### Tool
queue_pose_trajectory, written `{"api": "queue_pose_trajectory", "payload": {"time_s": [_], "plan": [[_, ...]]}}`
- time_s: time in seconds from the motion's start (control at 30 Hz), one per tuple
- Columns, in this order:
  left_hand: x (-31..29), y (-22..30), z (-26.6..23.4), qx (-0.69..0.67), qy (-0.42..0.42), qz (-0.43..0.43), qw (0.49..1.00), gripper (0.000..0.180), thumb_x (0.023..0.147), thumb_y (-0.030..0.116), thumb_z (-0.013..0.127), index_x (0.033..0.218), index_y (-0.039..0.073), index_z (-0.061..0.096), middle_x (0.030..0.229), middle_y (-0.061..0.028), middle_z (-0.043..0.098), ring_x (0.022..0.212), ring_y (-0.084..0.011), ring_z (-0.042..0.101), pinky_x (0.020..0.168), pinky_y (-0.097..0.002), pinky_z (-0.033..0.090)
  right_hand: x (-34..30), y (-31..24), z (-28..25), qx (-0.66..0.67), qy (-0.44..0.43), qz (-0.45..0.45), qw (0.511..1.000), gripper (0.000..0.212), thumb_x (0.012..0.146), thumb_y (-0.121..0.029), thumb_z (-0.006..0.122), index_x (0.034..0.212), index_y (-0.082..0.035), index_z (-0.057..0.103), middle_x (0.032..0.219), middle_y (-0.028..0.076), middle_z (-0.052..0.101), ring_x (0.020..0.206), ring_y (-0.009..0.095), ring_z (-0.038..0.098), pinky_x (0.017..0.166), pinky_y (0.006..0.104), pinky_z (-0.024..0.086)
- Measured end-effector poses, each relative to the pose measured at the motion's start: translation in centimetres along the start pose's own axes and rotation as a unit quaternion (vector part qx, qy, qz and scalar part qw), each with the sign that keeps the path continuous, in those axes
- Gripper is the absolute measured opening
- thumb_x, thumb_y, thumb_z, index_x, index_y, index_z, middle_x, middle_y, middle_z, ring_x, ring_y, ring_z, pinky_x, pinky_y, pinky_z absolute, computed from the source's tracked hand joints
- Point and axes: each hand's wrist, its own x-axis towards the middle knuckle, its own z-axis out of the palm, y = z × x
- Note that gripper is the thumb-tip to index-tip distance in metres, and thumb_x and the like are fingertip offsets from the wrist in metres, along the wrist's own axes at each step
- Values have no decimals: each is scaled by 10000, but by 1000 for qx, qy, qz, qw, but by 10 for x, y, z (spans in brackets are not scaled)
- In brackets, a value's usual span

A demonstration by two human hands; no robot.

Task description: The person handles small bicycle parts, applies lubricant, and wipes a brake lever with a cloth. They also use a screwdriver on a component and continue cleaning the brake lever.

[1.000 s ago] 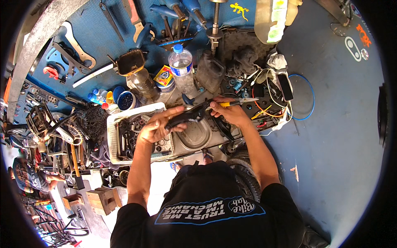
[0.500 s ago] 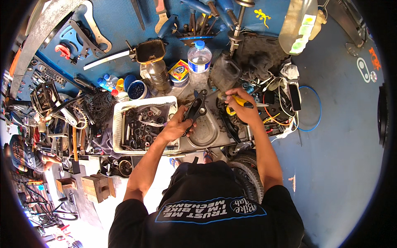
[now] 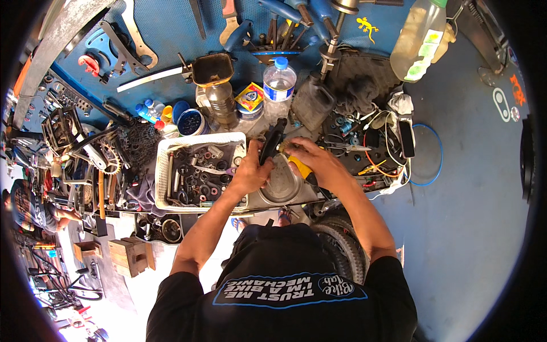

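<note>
A blue wall (image 3: 171, 40) backs this crowded workshop, with a loaded table (image 3: 307, 195) in front of it. Nearest is the person's black shirt (image 3: 273, 251), and beyond it, below the table edge, part of a bike tire (image 3: 336, 236).

On the near side of the table lie an oval metal tray (image 3: 279, 188) and, to its left, a white basket (image 3: 162, 179) of small metal parts. Over the tray, the left hand (image 3: 250, 171) has its grip wrapped around a black bike crank (image 3: 275, 137), tilted with its upper end away from the person. The right hand (image 3: 319, 162) has its grip closed on a yellow-handled brush (image 3: 300, 167), bristles just beside the crank; whether they touch cannot be told.

Farther back stand a blue tub (image 3: 191, 122), a clear bottle (image 3: 279, 91) with a blue cap and a dark jug (image 3: 313, 105). A phone (image 3: 405, 138) lies to the right among cables. Farthest, wrenches (image 3: 139, 34) and other tools hang on the wall, near a yellow lizard sticker (image 3: 367, 28).
</note>
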Motion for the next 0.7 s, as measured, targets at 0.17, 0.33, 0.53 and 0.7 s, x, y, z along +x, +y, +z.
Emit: {"api": "queue_pose_trajectory", "payload": {"time_s": [0.17,0.33,0.53,0.7], "plan": [[18,-30,4,114,59,190,973,376,955,76,595,1225,-12,348,827,-293,635,668,-482,640,577,-528,479,14,-1,0,-220,-105,-79,966,288,1002,-227,586,1248,-90,646,1132,144,651,971,353,713,767,467,589],[21,-19,16,129,38,200,971,304,970,34,554,1200,-2,359,902,-252,621,829,-409,652,753,-474,502,19,17,5,-266,-80,-117,954,271,1021,-270,542,1171,-74,656,1054,142,665,899,334,723,720,462,594],[17,-1,26,110,42,205,972,332,967,16,568,1200,0,332,899,-285,609,744,-497,616,629,-491,467,19,28,26,4,137,85,987,347,1012,-330,659,1095,4,704,891,144,723,724,265,748,625,396,597],[25,-16,32,127,44,264,955,328,982,29,565,1199,6,320,869,-267,604,674,-479,604,593,-475,468,15,51,53,549,222,308,745,262,1009,-264,709,1064,-9,689,826,66,715,625,187,737,539,283,607]]}}
